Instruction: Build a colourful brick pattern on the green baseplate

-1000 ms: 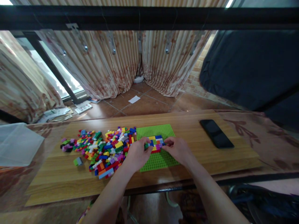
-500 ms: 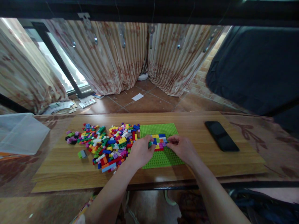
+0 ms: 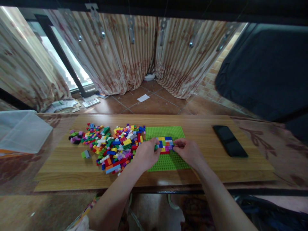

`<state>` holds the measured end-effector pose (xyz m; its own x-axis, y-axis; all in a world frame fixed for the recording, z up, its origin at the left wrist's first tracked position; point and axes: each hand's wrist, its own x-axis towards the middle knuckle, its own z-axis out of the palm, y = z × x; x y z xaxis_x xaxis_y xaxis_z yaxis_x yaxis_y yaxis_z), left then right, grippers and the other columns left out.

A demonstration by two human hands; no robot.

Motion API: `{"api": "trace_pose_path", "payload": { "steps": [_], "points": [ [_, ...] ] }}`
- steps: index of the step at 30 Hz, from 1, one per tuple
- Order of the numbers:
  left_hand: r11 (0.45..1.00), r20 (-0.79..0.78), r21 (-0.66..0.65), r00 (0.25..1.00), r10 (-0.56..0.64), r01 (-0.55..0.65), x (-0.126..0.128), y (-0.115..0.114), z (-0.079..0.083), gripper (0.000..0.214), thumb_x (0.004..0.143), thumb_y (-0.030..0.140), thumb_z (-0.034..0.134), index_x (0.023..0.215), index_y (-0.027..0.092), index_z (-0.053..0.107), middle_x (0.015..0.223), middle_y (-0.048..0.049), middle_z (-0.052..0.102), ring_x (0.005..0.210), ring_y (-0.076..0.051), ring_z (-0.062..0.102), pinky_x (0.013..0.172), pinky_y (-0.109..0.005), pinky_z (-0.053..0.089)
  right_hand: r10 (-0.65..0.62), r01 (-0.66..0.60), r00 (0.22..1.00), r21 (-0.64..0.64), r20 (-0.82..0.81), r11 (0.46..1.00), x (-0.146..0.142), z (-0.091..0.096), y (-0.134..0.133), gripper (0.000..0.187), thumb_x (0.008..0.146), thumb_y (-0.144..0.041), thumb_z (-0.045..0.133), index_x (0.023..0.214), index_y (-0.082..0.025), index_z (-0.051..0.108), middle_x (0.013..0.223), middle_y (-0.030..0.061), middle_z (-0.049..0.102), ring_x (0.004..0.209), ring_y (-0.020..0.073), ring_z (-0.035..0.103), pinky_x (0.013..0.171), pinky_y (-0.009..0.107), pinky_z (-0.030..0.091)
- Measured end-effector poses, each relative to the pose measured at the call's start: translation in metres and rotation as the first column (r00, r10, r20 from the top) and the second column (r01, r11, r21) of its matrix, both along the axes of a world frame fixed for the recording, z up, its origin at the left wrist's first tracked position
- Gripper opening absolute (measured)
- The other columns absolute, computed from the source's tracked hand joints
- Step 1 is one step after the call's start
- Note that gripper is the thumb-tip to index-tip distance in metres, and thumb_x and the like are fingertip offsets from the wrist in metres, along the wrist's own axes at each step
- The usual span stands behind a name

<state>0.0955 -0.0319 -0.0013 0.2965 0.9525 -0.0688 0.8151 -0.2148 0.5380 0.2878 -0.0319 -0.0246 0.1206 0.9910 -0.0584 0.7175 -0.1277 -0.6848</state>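
Note:
A green studded baseplate (image 3: 166,166) lies on the wooden board, with a flat patch of multicoloured toy bricks (image 3: 166,143) built on its middle. My left hand (image 3: 147,155) reaches over the plate's left part, its thumb and fingers closed at the patch's left edge. Between those fingertips shows a small green brick (image 3: 156,147). At the patch's right edge is my right hand (image 3: 190,152), thumb and index finger pinched together against the bricks. Whatever this pinch holds is too small to make out. Left of the plate spreads a loose pile of mixed bricks (image 3: 115,144).
A black phone (image 3: 230,141) lies on the right of the wooden board (image 3: 199,128). A grey and lime brick piece (image 3: 86,154) sits apart from the pile. At the far left stands a translucent plastic bin (image 3: 26,131). Curtains (image 3: 134,57) hang beyond the board.
The view has tilted and shifted slightly. Both hands stay at the two sides of the brick patch with almost the same grip.

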Motion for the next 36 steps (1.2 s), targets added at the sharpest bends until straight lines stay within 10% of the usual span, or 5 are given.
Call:
{"api": "trace_pose_path", "payload": {
  "steps": [36],
  "points": [
    [1.000, -0.073, 0.007, 0.997, -0.003, 0.004, 0.005, -0.004, 0.000, 0.028, 0.084, 0.028, 0.049, 0.108, 0.019, 0.060, 0.072, -0.0060, 0.067, 0.071, -0.025, 0.065, 0.068, -0.033, 0.047, -0.045, 0.030, 0.983, -0.087, -0.179, 0.996, 0.003, -0.008, 0.011, 0.015, 0.066, -0.013, 0.062, 0.079, -0.018, 0.066, 0.062, 0.0006, 0.066, 0.055, 0.0134, 0.061, 0.053, 0.024, 0.049]
  ]
}}
